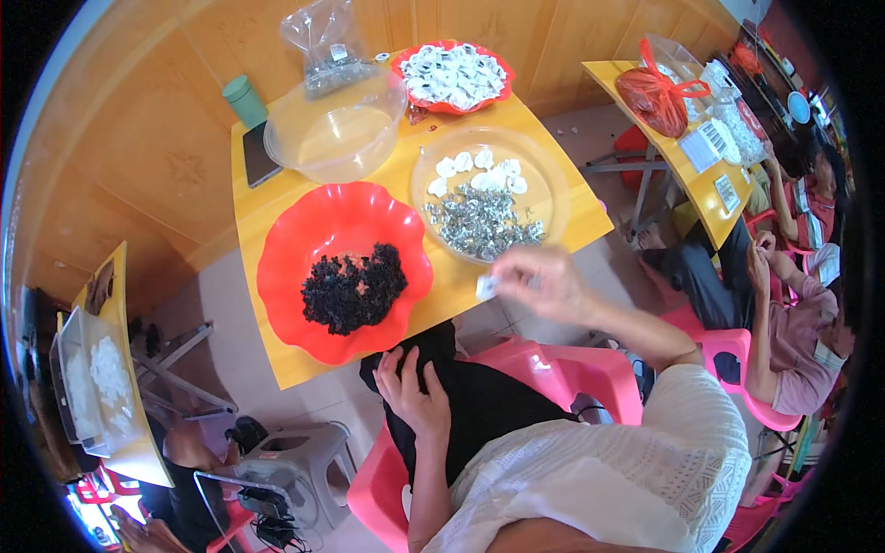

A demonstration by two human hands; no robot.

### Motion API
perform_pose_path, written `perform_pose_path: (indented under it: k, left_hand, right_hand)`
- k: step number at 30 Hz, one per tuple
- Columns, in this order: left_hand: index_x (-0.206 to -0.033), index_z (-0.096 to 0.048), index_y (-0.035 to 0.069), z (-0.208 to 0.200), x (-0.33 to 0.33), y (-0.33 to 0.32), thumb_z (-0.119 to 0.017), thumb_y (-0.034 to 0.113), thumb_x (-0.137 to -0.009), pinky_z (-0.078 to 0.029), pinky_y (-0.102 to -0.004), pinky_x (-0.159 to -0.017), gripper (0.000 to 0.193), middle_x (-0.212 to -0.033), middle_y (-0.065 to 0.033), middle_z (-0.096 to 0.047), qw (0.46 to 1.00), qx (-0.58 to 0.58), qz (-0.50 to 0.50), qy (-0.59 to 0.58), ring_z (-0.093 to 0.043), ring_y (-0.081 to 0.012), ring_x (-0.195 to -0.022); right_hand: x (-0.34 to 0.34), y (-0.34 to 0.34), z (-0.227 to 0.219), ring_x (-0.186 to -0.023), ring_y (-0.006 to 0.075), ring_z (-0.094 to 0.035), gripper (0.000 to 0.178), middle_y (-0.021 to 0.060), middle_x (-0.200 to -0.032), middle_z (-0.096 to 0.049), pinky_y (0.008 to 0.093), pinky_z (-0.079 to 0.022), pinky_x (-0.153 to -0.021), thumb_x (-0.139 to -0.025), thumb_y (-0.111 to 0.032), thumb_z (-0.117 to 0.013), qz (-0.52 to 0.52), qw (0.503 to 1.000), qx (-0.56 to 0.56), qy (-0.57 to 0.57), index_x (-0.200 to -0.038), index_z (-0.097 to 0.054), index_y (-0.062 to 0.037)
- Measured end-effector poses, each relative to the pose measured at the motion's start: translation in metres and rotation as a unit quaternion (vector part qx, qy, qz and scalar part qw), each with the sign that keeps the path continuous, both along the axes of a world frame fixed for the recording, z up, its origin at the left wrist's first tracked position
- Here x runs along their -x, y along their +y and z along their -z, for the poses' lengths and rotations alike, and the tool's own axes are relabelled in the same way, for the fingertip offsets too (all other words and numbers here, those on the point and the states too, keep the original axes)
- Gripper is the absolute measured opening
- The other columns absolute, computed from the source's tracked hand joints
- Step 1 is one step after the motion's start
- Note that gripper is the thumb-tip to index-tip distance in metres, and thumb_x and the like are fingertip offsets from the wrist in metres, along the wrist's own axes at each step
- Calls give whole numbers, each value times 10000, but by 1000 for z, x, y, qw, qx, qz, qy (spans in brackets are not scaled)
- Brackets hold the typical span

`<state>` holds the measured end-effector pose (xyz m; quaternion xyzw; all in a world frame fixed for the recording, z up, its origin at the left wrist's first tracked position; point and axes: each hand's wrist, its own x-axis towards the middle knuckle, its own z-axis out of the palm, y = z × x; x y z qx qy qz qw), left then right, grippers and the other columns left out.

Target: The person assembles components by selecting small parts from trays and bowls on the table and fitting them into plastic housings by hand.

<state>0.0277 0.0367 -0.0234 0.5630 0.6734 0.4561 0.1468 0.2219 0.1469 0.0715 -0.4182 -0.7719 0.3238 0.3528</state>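
My right hand (544,281), at the near right edge of the yellow table (277,355), pinches a small white piece (486,287) between its fingers. My left hand (415,396) rests on the black cloth over my lap, its fingers loosely apart with nothing seen in them. Just beyond the right hand lies a clear shallow basin (553,175) holding many small silvery metal parts (484,221) and several round white pieces (502,170). In front of the left hand stands a red scalloped bowl (281,253) with a heap of small black parts (355,309).
At the back sit another red scalloped bowl (507,78) full of white pieces (452,74), a clear bowl (336,147), a plastic bag (323,46), a green canister (244,100) and a dark phone (260,155). Other people work at the right table (645,124).
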Motion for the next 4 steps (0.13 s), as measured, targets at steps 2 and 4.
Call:
perform_pose_path:
  k: [2, 4]
  left_hand:
    - [-997, -608, 23, 2, -5, 7, -655, 90, -695, -365, -431, -905, 313, -1063, -164, -517, 990, 12, -37, 136, -466, -334, -1030]
    - [-1032, -608, 49, 6, -6, 8, -679, 132, -676, -351, -441, -923, 372, -1099, -161, -494, 988, 42, -43, 140, -444, -344, -1064]
  right_hand:
    - [-10, 37, -8, -654, 157, -583, 76, 92, -724, -601, 288, -458, -582, -795, -87, -610, 41, 998, -20, -43, -848, -594, -34]
    - [-19, 85, -12, -655, 210, -581, 109, 100, -767, -611, 317, -465, -611, -804, -118, -606, 80, 991, -54, -91, -871, -591, -33]
